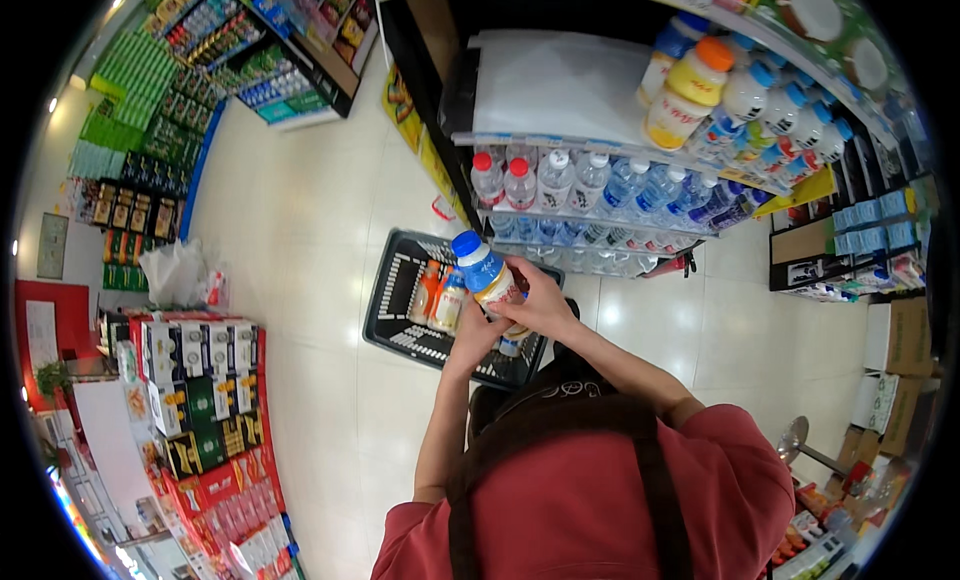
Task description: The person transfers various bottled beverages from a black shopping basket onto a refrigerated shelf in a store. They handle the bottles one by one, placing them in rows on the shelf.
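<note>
Both of my hands grip one plastic drink bottle (484, 272) with a blue cap and a blue and white wrapper. My left hand (476, 332) holds its lower side, and my right hand (538, 298) wraps the other side with the thumb across the label. Below the bottle, a dark plastic shopping basket (382, 295) stands on the floor. In it lie an orange-capped bottle (426, 291) and a blue-capped bottle (450, 302). Another bottle (511, 346) in the basket is partly hidden by my hands.
Ahead stands a shelf unit (555, 84) with rows of water bottles (555, 182). On its upper shelf are an orange-capped yellow bottle (686, 92) and several blue-capped bottles (787, 107). Stacked drink cartons (202, 385) rise at left. Pale tiled floor (315, 280) runs between.
</note>
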A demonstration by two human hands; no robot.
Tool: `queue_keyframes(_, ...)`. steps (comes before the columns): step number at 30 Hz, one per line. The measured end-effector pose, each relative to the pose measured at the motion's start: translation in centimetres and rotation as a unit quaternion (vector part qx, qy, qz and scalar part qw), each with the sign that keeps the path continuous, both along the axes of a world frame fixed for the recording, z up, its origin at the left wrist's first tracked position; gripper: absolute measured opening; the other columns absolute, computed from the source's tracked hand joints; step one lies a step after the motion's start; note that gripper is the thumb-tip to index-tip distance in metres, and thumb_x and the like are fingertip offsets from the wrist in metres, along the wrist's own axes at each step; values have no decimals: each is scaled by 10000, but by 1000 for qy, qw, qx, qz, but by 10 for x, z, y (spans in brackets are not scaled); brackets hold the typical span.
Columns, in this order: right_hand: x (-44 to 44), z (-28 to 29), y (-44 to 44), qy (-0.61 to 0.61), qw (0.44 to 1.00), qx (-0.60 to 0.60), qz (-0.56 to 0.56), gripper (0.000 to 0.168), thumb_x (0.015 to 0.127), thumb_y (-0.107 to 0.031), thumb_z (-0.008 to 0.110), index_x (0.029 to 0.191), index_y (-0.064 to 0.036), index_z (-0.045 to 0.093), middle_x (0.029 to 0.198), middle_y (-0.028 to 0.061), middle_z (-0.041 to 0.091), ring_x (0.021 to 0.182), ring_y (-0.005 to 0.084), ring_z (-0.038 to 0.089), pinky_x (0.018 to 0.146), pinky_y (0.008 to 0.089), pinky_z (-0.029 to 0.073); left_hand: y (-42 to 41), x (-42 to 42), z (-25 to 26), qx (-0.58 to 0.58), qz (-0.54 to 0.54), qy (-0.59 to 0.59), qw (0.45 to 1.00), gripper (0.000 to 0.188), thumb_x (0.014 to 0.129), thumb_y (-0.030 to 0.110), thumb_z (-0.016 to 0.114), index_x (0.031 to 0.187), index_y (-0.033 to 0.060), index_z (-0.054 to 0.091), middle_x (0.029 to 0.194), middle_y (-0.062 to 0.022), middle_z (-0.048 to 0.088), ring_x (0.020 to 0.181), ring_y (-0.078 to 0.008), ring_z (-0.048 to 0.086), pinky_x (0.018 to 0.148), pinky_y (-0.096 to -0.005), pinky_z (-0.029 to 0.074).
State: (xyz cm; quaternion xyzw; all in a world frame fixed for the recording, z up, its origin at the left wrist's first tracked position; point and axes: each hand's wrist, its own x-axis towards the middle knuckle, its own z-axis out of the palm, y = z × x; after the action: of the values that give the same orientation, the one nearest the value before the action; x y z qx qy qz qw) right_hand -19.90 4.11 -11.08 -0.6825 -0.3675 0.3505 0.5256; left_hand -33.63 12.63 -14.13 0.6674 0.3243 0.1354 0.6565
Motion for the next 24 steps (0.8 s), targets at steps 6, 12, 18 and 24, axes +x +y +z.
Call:
queue_keyframes(6, 41, 91, -5, -210, 957, 159, -120, 700, 692, -139, 828, 1307, -19, 516, 1221, 155, 605, 1125, 299, 610, 963, 380, 481, -8, 74, 101, 198, 79, -65, 975, 573, 772, 56, 725, 1273, -25, 459, 1160, -182, 546, 1114, -333, 586, 967, -410, 449)
queue_keyframes(12, 76, 143, 17, -261, 916, 257, -162, 672, 770, -122, 752, 1364, 6, 466, 1314, 215, 545, 1174, 371, 560, 995, 413, 448, 31, 140, 139, 281, 91, -215, 931, 520, 761, 95, 781, 1196, -3, 513, 1161, -158, 581, 1037, -299, 616, 889, -371, 477)
queue_keyframes(18, 127, 120, 21, -301, 889, 242, -246, 601, 978, -231, 519, 1456, 71, 312, 1486, 291, 346, 1369, 434, 363, 1121, 443, 314, 49, 242, 169, 237, 45, -257, 936, 538, 752, 115, 813, 1179, -19, 513, 1112, -143, 616, 1022, -249, 621, 876, -353, 487)
queue_keyframes(24, 161, 97, 52, -182, 911, 246, -277, 693, 1028, -384, 404, 1496, 84, 200, 1554, 299, 203, 1460, 408, 204, 1183, 425, 179, 67, 300, 154, 251, 20, -231, 940, 517, 761, 101, 787, 1188, -20, 522, 1124, -153, 618, 1063, -258, 616, 932, -361, 478)
